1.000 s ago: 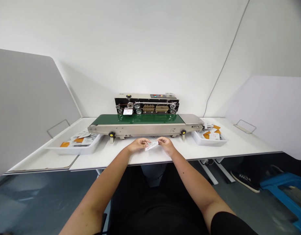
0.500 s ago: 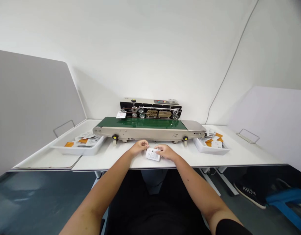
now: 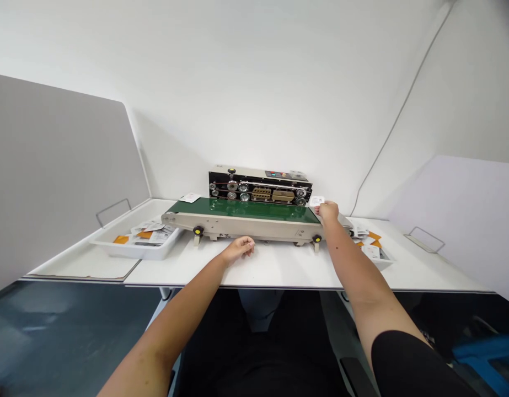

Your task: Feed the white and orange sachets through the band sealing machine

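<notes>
Where the green belt (image 3: 246,209) of the sealing machine (image 3: 260,190) ends on the right, a small white packet (image 3: 316,200) with faint print lies flat, pinched at its near edge by the right hand (image 3: 328,212) (arm stretched forward). The left hand (image 3: 239,248) rests loosely curled and empty on the white worktop (image 3: 279,270), just before the machine.

text: none legible | sealing machine (image 3: 260,190) panel: too small | packets (image 3: 149,234): print blurred
</notes>
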`<state>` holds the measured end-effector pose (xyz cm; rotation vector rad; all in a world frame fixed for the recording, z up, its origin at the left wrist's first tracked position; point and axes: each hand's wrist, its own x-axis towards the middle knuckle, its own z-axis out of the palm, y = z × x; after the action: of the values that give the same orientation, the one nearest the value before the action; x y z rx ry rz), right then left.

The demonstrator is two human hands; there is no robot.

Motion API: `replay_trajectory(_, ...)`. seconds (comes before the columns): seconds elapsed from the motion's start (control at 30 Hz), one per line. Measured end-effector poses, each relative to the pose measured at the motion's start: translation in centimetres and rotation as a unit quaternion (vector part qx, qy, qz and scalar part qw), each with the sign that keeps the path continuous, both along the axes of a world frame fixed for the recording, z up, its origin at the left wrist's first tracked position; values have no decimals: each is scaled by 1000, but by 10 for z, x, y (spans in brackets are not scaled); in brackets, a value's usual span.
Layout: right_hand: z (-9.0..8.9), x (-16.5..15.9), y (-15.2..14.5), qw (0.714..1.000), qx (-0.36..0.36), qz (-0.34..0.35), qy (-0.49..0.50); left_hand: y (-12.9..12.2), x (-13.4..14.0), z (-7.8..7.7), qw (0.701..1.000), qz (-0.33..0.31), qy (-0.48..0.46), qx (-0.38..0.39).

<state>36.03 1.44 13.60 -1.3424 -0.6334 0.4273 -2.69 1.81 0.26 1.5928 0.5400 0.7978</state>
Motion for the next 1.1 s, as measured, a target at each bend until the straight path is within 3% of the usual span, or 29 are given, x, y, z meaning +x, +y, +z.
replay_trajectory(0.17, -4, -24, 23, 995, -54, 77, 31, -1, 0, 1, 1000, -1, 3, 4)
replay_trajectory(0.3, 0, -37, 22, 994, -62, 92, 10, 0, 0, 1, 1000, -1, 7, 8)
replay_trajectory(0.37, 1, -47, 11, 997, -39, 56, -35, 1, 1, 0, 1000, 8, 13, 17)
replay_trajectory(0.43, -6, -63, -8, 988, 18, -12, -156, 1, 2, -2, 998, 36, 30, 44)
replay_trajectory(0.5, -26, -87, -34, 939, 83, -23, -333, 1, 3, -4, 991, 77, 62, 90)
replay_trajectory(0.63, -90, -139, -79, 762, 101, 257, -586, -4, 6, -7, 962, 95, 144, 212)
replay_trajectory(0.7, -121, -154, -87, 716, 38, 316, -622, -7, 6, -8, 945, 88, 168, 267)
replay_trajectory(0.73, -134, -158, -88, 716, -8, 316, -622, -7, 5, -8, 937, 92, 175, 287)
replay_trajectory(0.8, -152, -160, -84, 744, -113, 280, -596, -7, 5, -7, 926, 119, 184, 308)
replay_trajectory(0.9, -161, -155, -71, 774, -237, 232, -539, -5, 4, -6, 919, 157, 187, 310)
replay_trajectory(1.0, -157, -154, -55, 776, -286, 225, -515, -4, 5, -5, 925, 163, 174, 295)
replay_trajectory(1.1, -147, -159, -37, 773, -282, 246, -512, -4, 5, -3, 923, 173, 180, 291)
